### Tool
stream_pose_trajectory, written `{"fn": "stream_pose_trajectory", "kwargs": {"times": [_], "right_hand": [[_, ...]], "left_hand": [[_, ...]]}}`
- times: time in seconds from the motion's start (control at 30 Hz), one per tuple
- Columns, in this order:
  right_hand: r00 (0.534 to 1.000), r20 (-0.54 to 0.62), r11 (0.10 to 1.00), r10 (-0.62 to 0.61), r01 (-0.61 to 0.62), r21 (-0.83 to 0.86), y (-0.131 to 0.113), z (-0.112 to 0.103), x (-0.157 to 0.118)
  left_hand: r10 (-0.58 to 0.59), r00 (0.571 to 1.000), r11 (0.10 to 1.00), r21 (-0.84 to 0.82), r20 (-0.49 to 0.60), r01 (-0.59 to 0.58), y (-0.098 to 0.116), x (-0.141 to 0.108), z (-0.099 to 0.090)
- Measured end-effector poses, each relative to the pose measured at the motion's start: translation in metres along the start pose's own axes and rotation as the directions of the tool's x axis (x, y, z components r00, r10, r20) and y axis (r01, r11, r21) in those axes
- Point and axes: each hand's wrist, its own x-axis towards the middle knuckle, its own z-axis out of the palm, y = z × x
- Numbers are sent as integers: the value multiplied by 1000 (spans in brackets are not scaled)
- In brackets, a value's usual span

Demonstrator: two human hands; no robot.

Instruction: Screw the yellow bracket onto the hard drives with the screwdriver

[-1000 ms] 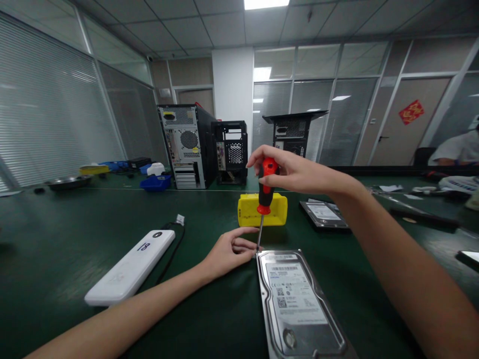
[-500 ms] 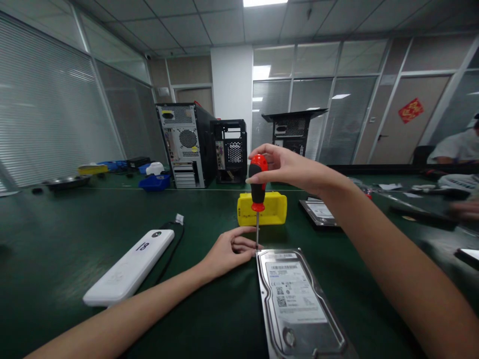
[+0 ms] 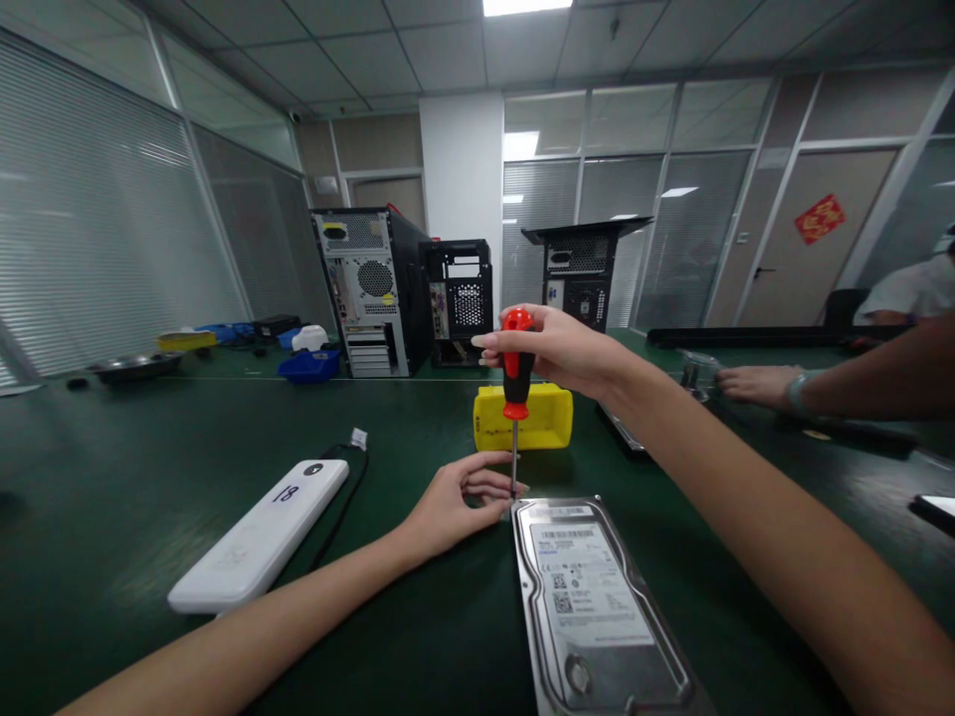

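A silver hard drive [image 3: 593,587] with a white label lies on the green table in front of me. A red and black screwdriver [image 3: 516,368] stands upright, its tip at the drive's far left corner. My right hand [image 3: 556,343] is closed around the upper handle, with a thumb or fingertip sticking out to the left. At that same corner, my left hand [image 3: 467,497] has curled fingers beside the shaft's lower end, with the thumb against the drive's edge. Whatever sits under the screwdriver tip is too small to make out.
Behind the hands is a yellow bin [image 3: 548,423]. A white power bank [image 3: 261,537] with a cable lies left. Computer cases [image 3: 373,288] stand at the back. Another drive [image 3: 621,430] is partly hidden by my right forearm. A co-worker's hand [image 3: 761,386] rests on the right.
My right hand has shifted its fingers around the handle and its wrist has dropped slightly. The co-worker's arm has reached in from the right. My left hand and the hard drive stay put.
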Motion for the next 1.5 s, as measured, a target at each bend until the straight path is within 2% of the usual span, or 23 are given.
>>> {"fn": "stream_pose_trajectory", "kwargs": {"times": [0.17, 0.33, 0.63, 0.73, 0.9, 1.03, 1.2, 1.33, 1.5], "right_hand": [[998, 6, 998, 63, -63, 12, -4, -2, 0], [996, -14, 990, 92, -91, 108, -5, -3, 0], [985, 109, 950, 134, -159, 269, -6, -4, -3], [991, 65, 952, 115, -129, 278, -4, 0, -2], [998, 10, 984, 65, -65, 168, 2, 4, 2], [997, -12, 974, 78, -73, 213, 3, 4, 2], [997, 23, 957, 79, -83, 279, 2, 2, 1], [995, 99, 978, 22, -42, 204, 3, 1, 2], [969, 230, 991, -92, 67, 114, 5, 3, 3]], "left_hand": [[-1, 1000, 999, -40, -17, 1, 2, 0, 0], [-21, 999, 998, -63, -28, 19, 4, 0, -1], [-26, 999, 998, -61, -27, 24, -1, 1, -1], [-29, 999, 998, -63, -25, 28, -1, 2, -2], [-36, 999, 996, -83, -28, 34, 1, 2, -1], [-30, 999, 995, -99, -38, 26, 1, 3, -1], [-1, 999, 998, -57, -36, -1, 0, 3, -1], [29, 999, 1000, 9, -38, -29, 3, 1, 0], [64, 995, 993, 99, -75, -57, 6, -1, 3]]}}
